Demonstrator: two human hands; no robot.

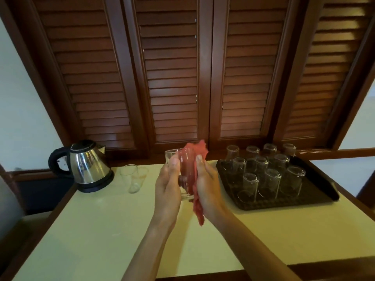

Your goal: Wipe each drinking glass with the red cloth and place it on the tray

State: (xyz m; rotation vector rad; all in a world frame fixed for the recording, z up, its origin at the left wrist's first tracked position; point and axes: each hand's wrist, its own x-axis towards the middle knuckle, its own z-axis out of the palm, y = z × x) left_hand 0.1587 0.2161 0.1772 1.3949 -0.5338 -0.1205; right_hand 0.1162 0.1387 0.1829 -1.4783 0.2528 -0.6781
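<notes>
Hands grasp: left [167, 183] grips the glass [178, 173], right [207, 185] holds the red cloth [194, 159] against it

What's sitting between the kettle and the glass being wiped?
Head view: two glasses stand on the table between the kettle and the held glass.

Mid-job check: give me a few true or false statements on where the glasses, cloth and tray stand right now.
1. The left hand holds a glass. True.
2. The red cloth lies flat on the table. False: the right hand grips it against the held glass.
3. The tray carries upside-down glasses. True.
4. No glasses remain beside the kettle. False: two glasses stand there on the table.
5. The tray sits left of the hands. False: it is to their right.
</notes>
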